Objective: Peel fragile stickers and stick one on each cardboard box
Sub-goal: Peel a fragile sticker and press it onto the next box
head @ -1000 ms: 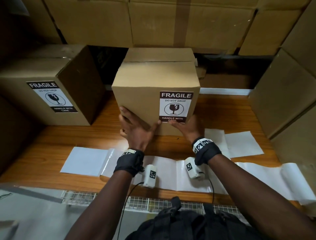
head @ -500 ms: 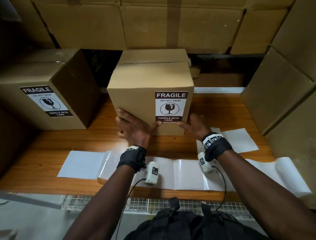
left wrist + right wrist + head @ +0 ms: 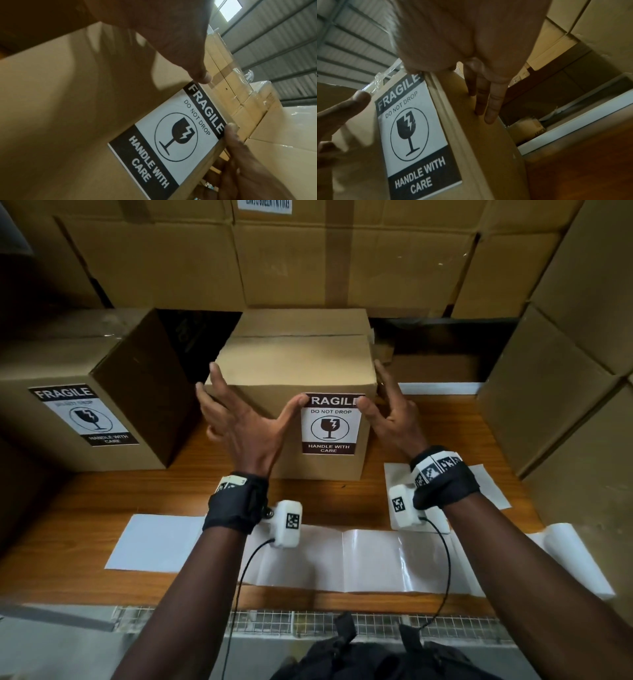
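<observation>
Smoothing down the top corners of the sticker on the middle box

Looks like the pressing-down step to me: the fragile sticker [image 3: 329,423] is already flat on the near face of the middle cardboard box [image 3: 294,361], which sits on the wooden bench [image 3: 102,501]. The left hand [image 3: 239,426] has its fingers spread wide, thumb tip on the sticker's top left corner. The right hand [image 3: 394,412] has its thumb on the top right corner and its straight fingers lying along the box's right side, so nothing is pinched or gripped. The box on the left [image 3: 78,392] already wears its own sticker [image 3: 84,416]. The next move probably calls for shifting this box aside and peeling a fresh label, though the backing strip [image 3: 359,559] at the near edge looks bare from here.
</observation>
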A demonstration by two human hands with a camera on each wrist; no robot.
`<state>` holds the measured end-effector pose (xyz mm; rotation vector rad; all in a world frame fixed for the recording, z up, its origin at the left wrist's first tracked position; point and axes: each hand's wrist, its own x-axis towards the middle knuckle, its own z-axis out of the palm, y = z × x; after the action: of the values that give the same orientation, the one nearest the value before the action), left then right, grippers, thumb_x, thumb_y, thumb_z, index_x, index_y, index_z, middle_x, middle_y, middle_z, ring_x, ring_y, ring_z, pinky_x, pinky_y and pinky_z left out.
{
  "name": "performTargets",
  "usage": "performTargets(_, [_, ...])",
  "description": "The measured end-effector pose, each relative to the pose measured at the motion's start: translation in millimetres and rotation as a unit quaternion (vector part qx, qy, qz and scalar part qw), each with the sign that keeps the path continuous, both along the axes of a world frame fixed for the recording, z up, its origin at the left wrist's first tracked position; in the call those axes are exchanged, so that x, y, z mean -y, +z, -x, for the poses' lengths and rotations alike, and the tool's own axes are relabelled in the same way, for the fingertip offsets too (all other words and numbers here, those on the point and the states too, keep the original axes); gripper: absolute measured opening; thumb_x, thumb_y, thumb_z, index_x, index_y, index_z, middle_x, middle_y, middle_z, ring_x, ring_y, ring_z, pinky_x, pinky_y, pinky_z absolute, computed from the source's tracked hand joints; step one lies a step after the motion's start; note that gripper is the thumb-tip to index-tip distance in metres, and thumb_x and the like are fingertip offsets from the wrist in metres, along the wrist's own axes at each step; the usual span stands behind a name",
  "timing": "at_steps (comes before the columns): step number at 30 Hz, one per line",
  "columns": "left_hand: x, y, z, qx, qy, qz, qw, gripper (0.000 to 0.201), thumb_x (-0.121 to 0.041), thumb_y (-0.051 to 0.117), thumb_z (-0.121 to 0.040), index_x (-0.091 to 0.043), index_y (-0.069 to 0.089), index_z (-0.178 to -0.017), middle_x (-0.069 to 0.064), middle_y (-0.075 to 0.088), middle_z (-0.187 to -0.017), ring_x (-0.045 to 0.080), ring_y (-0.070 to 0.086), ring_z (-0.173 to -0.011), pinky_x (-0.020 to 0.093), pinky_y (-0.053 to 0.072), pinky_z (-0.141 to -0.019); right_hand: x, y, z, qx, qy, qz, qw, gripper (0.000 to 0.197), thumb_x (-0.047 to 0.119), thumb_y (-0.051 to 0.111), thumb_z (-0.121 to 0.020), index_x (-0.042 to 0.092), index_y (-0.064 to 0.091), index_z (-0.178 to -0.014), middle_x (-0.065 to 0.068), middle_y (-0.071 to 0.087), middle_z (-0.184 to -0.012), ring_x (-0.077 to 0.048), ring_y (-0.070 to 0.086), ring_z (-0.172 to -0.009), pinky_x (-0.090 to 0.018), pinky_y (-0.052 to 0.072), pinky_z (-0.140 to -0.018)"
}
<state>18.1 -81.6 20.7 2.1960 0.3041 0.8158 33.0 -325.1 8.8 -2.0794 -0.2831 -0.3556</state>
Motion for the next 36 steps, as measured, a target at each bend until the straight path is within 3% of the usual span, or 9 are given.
performTargets(2, [0.8,-1.1,-5.6,-0.010,-0.001,0.001,1.000,0.136,-0.096,0.063,-0.057,-0.023,0.012,-0.160,0.031,0.018,-0.158,0.047,0.032,-0.142,0.065,0.037,-0.107,-2.2,-4.6,-2.2,0.028,0.002,0.010,1.000,0.085,0.055,0.056,-0.094,0.022,0.016,-0.161,-0.014,0.062,-0.137,-0.018,0.067,-0.110,-0.003,0.049,-0.079])
performTargets(7, [-6.3,-20.5,-9.8,0.003,-0.018,-0.041,0.999,0.138,-0.090,0.074,-0.053,-0.032,0.003,-0.155,0.036,0.012,-0.158,0.049,0.022,-0.145,0.061,0.029,-0.111,4.0,-29.0,-5.0,0.052,-0.008,0.090,0.995,0.099,0.072,0.052,-0.088,0.023,0.008,-0.162,-0.011,0.072,-0.121,-0.024,0.074,-0.095,-0.043,0.063,-0.078])
performTargets(10, [-11.2,-30.7,-8.0,0.015,-0.043,-0.090,0.995,0.144,-0.092,0.074,-0.050,-0.034,-0.008,-0.154,0.040,0.003,-0.157,0.053,0.017,-0.145,0.061,0.025,-0.113,2.5,-39.3,0.1,0.049,-0.028,0.134,0.989,0.101,0.067,0.059,-0.088,0.023,0.005,-0.162,-0.014,0.071,-0.120,-0.031,0.073,-0.096,-0.049,0.061,-0.082])
performTargets(14, [-16.9,-40.0,-7.3,0.027,-0.058,-0.161,0.985,0.148,-0.098,0.065,-0.050,-0.045,-0.030,-0.150,0.050,-0.005,-0.152,0.062,0.011,-0.144,0.063,0.023,-0.115,-4.0,-47.9,11.3,0.050,-0.036,0.164,0.985,0.096,0.031,0.078,-0.088,0.033,0.003,-0.149,-0.022,0.068,-0.122,-0.041,0.069,-0.103,-0.040,0.052,-0.088])
performTargets(22, [-36.8,-62.4,-3.0,0.043,-0.098,-0.224,0.969,0.147,-0.084,0.076,-0.057,-0.041,-0.026,-0.154,0.054,-0.002,-0.149,0.063,0.003,-0.145,0.058,0.010,-0.121,-3.1,-64.6,22.4,0.029,-0.018,0.195,0.980,0.103,0.023,0.078,-0.087,0.039,0.000,-0.152,-0.016,0.056,-0.143,-0.038,0.062,-0.122,-0.056,0.051,-0.101])
performTargets(25, [-41.6,-56.2,-0.5,0.071,-0.121,-0.148,0.979,0.138,-0.079,0.073,-0.066,-0.038,-0.023,-0.156,0.044,0.007,-0.154,0.054,0.017,-0.146,0.054,0.026,-0.117,-2.6,-60.4,25.2,0.013,-0.026,0.126,0.992,0.090,0.028,0.075,-0.090,0.026,0.015,-0.157,-0.010,0.060,-0.139,-0.030,0.062,-0.122,-0.052,0.053,-0.099])
performTargets(30, [-61.1,-37.7,-0.3,0.007,-0.166,0.069,0.984,0.138,-0.055,0.088,-0.066,-0.018,-0.003,-0.162,0.014,0.024,-0.165,0.017,0.028,-0.148,0.040,0.032,-0.121,-15.4,-31.9,20.8,-0.057,-0.030,-0.073,0.995,0.076,0.034,0.071,-0.091,0.021,0.033,-0.155,0.005,0.064,-0.130,-0.005,0.064,-0.109,-0.019,0.056,-0.084])
performTargets(33, [-75.3,-31.1,-4.3,-0.057,-0.203,0.118,0.970,0.114,-0.047,0.088,-0.073,-0.021,0.019,-0.160,0.002,0.050,-0.151,0.013,0.051,-0.132,0.032,0.046,-0.108,-20.4,-17.0,17.6,-0.110,-0.023,-0.108,0.988,0.072,0.039,0.072,-0.089,0.024,0.039,-0.151,0.007,0.064,-0.124,-0.004,0.065,-0.101,-0.026,0.057,-0.081])
performTargets(36, [-81.2,-25.8,-5.4,-0.104,-0.239,0.147,0.954,0.090,-0.040,0.085,-0.076,-0.021,0.039,-0.150,-0.005,0.059,-0.136,0.009,0.058,-0.118,0.027,0.052,-0.097,-26.1,-16.9,18.5,-0.163,-0.003,-0.131,0.978,0.057,0.040,0.073,-0.087,0.026,0.051,-0.137,0.006,0.066,-0.123,0.000,0.065,-0.096,-0.023,0.056,-0.077])
